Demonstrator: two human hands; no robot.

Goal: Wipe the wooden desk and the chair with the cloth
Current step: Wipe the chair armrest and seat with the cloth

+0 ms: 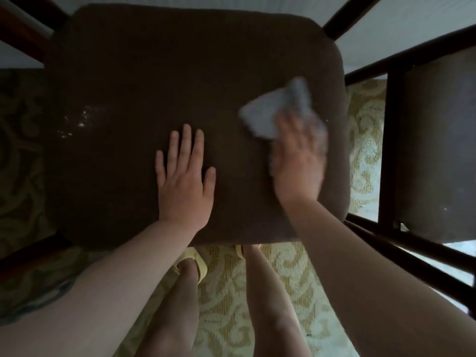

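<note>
I look straight down on the chair's dark brown padded seat (164, 81). My left hand (184, 176) lies flat on the seat's near middle, fingers straight and spread. My right hand (298, 161) presses a crumpled grey cloth (268, 112) onto the seat near its right edge. That hand and the cloth are motion-blurred, and its fingers look extended over the cloth. Part of the cloth sticks out beyond the fingertips and to their left. A few pale specks (77, 122) show on the seat's left side. The desk is out of view.
The chair's dark padded backrest (438, 150) and its dark wooden rails (386, 155) stand at the right. A patterned green-and-cream carpet (226, 305) lies below. My legs and a yellow slipper (195, 261) are just in front of the seat's near edge.
</note>
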